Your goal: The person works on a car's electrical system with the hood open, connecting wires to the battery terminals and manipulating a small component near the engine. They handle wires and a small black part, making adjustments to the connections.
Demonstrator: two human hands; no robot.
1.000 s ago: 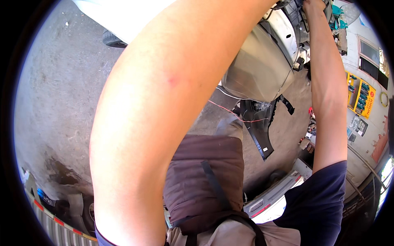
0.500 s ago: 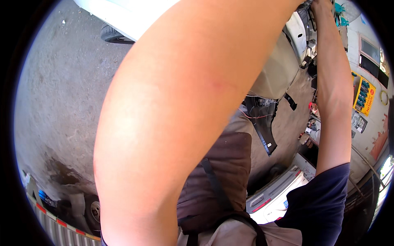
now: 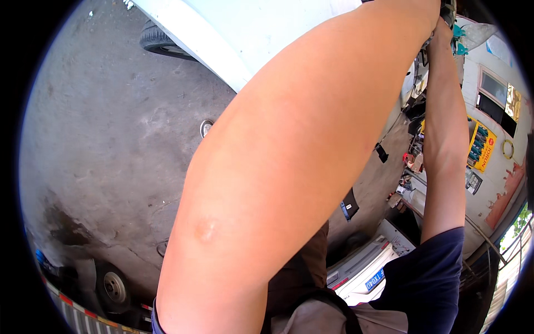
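Observation:
My left arm crosses the picture up to the upper right, where my left hand (image 3: 433, 12) shows only as far as its wrist side. Beside it, my right hand (image 3: 442, 34) is raised at the top of my right arm. Both hands are close together at a dark metal-looking part (image 3: 448, 9), near the picture's upper edge. The fingers of both are hidden or cut off, so I cannot tell what they hold. A white car body panel (image 3: 245, 33) lies behind my left arm, with a black tyre (image 3: 161, 42) below its edge.
A yellow tool board (image 3: 481, 143) and a window (image 3: 494, 89) are on the right wall. A white car (image 3: 356, 278) stands low behind my right sleeve. A black trim piece (image 3: 349, 206) lies past my left arm; a wheel (image 3: 114, 286) is at lower left.
My left arm has swung rightward and its hand end has come lower into view. The view has shifted, showing more of the white car panel and hiding most of the black trim piece.

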